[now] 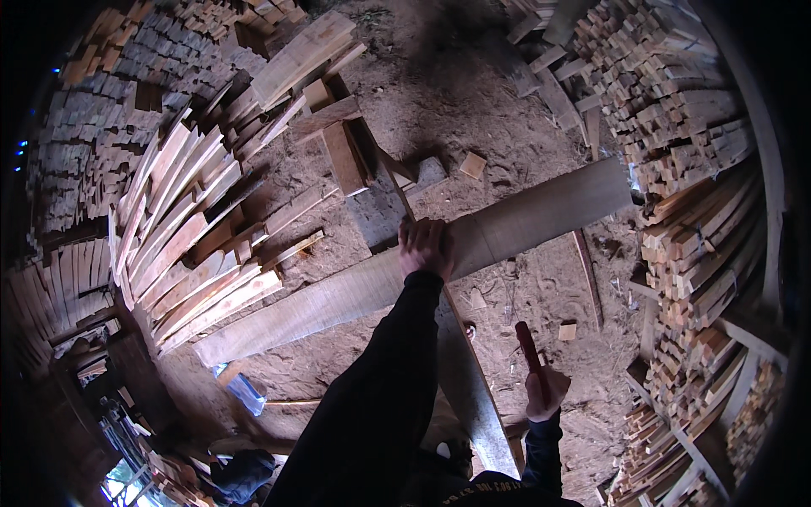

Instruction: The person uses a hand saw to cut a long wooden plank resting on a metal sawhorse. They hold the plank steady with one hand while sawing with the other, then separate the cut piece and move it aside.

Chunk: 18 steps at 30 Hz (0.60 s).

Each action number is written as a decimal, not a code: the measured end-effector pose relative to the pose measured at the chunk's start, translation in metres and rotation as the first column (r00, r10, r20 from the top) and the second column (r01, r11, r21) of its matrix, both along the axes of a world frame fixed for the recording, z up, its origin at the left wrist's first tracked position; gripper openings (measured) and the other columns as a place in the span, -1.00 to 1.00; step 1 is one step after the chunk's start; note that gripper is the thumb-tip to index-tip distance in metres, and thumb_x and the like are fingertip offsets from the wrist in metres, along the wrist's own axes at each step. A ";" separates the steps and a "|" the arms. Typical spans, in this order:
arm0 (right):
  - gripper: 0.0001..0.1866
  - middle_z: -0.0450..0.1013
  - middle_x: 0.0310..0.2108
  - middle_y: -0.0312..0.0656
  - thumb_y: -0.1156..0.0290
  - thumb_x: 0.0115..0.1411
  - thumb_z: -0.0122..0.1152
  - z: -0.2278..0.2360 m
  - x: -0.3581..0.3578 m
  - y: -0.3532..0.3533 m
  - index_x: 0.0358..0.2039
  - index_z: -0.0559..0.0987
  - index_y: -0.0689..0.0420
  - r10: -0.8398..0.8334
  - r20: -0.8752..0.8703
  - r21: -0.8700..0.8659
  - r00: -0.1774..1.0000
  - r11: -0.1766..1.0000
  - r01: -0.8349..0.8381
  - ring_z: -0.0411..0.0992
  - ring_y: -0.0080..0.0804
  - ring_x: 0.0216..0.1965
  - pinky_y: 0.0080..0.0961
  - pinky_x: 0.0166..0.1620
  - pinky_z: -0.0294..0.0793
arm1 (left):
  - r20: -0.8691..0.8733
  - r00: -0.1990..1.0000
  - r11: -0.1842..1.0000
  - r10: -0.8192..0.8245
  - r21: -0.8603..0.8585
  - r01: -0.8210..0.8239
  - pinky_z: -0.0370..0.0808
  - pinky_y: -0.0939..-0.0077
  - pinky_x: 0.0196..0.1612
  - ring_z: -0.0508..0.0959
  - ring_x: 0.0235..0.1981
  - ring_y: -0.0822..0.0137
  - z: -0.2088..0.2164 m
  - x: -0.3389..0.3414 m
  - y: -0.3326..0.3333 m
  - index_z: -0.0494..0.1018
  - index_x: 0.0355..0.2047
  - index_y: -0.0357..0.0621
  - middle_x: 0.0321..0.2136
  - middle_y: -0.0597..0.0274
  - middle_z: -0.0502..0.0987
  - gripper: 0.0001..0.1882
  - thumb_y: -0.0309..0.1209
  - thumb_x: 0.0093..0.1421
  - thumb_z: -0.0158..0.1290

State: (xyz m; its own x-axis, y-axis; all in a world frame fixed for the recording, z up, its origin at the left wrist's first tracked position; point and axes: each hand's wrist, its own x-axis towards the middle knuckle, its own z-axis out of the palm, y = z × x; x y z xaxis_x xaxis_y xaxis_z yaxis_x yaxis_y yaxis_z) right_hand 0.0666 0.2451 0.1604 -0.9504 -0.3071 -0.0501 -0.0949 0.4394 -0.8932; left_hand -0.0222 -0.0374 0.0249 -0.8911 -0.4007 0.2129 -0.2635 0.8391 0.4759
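Observation:
A long, wide wooden plank (541, 211) lies slantwise across a narrow bench-like beam (475, 414). My left hand (427, 248) rests on the middle of the plank, its fingers bent over the far edge and gripping it. My right hand (549, 393) is closed around a slim reddish-brown tool (529, 346) that points up and away. Its exact kind does not show. This tool is held to the right of the beam, nearer to me than the plank and apart from it. A wooden block (345, 159) sits on the beam's far end.
Split boards (182, 211) fan out on the left. Tall stacks of cut wood (659, 101) line the right side. Small offcuts (567, 330) lie on the dirt floor (541, 287). Blue-white plastic (245, 393) lies near the plank's left end.

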 end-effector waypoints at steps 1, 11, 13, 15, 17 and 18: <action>-0.76 0.20 -0.81 -0.15 0.50 0.06 0.10 0.005 0.000 0.001 -0.72 0.36 0.19 0.003 -0.009 0.017 1.000 1.000 -0.003 0.22 -0.19 -0.82 -0.34 -0.69 0.07 | 0.008 1.000 1.000 -0.001 0.005 0.001 0.17 0.08 0.20 0.48 -0.16 0.14 0.002 0.000 0.001 0.46 -0.33 -0.03 -0.33 0.16 0.51 -0.85 -0.32 0.09 0.03; -0.75 0.25 -0.79 -0.11 0.45 0.15 0.08 0.042 -0.038 -0.034 -0.66 0.39 0.18 0.012 0.165 0.141 0.986 0.989 -0.036 0.30 -0.20 -0.79 -0.35 -0.68 0.14 | 0.078 0.996 0.999 0.029 0.012 -0.030 0.19 0.10 0.18 0.48 -0.14 0.18 0.002 -0.002 -0.002 0.44 -0.31 -0.03 -0.29 0.20 0.51 -0.82 -0.30 0.07 0.05; -0.76 0.26 -0.79 -0.10 0.43 0.17 0.08 0.036 -0.037 -0.033 -0.63 0.40 0.18 0.069 0.153 0.128 0.986 0.988 -0.089 0.29 -0.19 -0.79 -0.35 -0.68 0.15 | 0.052 0.997 0.998 0.054 -0.020 -0.053 0.19 0.12 0.17 0.48 -0.11 0.18 -0.004 0.000 -0.002 0.45 -0.28 -0.03 -0.26 0.20 0.51 -0.81 -0.32 0.08 0.04; -0.77 0.26 -0.79 -0.09 0.42 0.18 0.09 0.028 -0.036 -0.033 -0.60 0.40 0.18 0.107 0.117 0.114 0.987 0.986 -0.121 0.29 -0.16 -0.79 -0.35 -0.68 0.17 | -0.043 0.996 0.995 0.073 -0.067 -0.075 0.20 0.15 0.16 0.46 -0.06 0.16 -0.005 -0.002 -0.003 0.45 -0.22 -0.05 -0.20 0.19 0.52 -0.77 -0.37 0.08 0.02; -0.79 0.26 -0.79 -0.09 0.43 0.18 0.09 0.029 -0.032 -0.034 -0.59 0.42 0.19 0.094 0.110 0.125 0.990 0.986 -0.108 0.29 -0.18 -0.79 -0.37 -0.68 0.17 | -0.039 0.999 0.998 0.035 -0.055 -0.037 0.20 0.15 0.16 0.45 -0.03 0.15 -0.003 -0.002 -0.001 0.44 -0.19 -0.06 -0.17 0.17 0.50 -0.74 -0.40 0.07 0.01; -0.79 0.26 -0.79 -0.09 0.43 0.18 0.08 0.031 -0.033 -0.038 -0.58 0.43 0.19 0.091 0.108 0.132 0.990 0.986 -0.105 0.30 -0.19 -0.79 -0.38 -0.68 0.17 | -0.034 0.999 0.999 0.019 -0.047 -0.021 0.21 0.15 0.15 0.44 -0.01 0.15 -0.002 -0.003 -0.002 0.43 -0.17 -0.07 -0.15 0.16 0.50 -0.73 -0.41 0.07 0.00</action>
State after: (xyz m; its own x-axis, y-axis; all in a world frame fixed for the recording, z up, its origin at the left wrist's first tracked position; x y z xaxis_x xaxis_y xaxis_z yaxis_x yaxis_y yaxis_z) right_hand 0.0338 0.2076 0.1913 -0.9040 -0.3818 -0.1922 -0.0558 0.5512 -0.8325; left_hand -0.0253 -0.0398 0.0225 -0.8750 -0.4071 0.2618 -0.2649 0.8555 0.4449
